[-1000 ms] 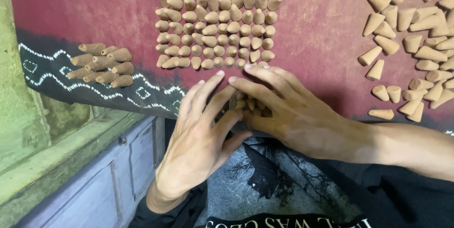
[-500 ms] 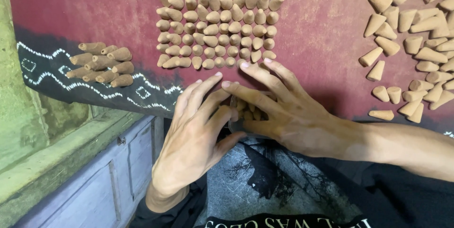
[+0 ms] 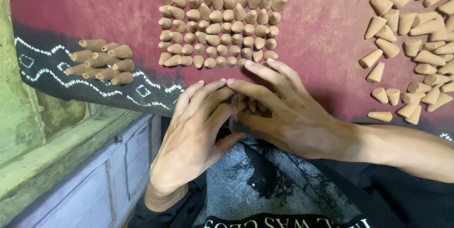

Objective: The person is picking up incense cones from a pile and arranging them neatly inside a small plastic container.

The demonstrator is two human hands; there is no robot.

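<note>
While a dark printed shirt (image 3: pixel 265 185) fills the nearest edge of the view, the left hand (image 3: pixel 194 138) and the right hand (image 3: pixel 283 109) meet just beyond it at the near edge of a red cloth (image 3: pixel 326 34), fingers curved toward each other and cupped around a small cluster of tan cones (image 3: pixel 250 106). Only a few cone tips show between the fingers — how many are gathered, and whether either hand truly grips them, cannot be told. Farther out stands a tight block of upright cones (image 3: pixel 220 20), its near row just beyond the right fingertips. To the left lies a small pile of cones on their sides (image 3: pixel 101 61); to the right, loose scattered cones (image 3: pixel 416 43) — cut off by the frame. A grey wooden cabinet (image 3: pixel 94 185) sits lower left.
</note>
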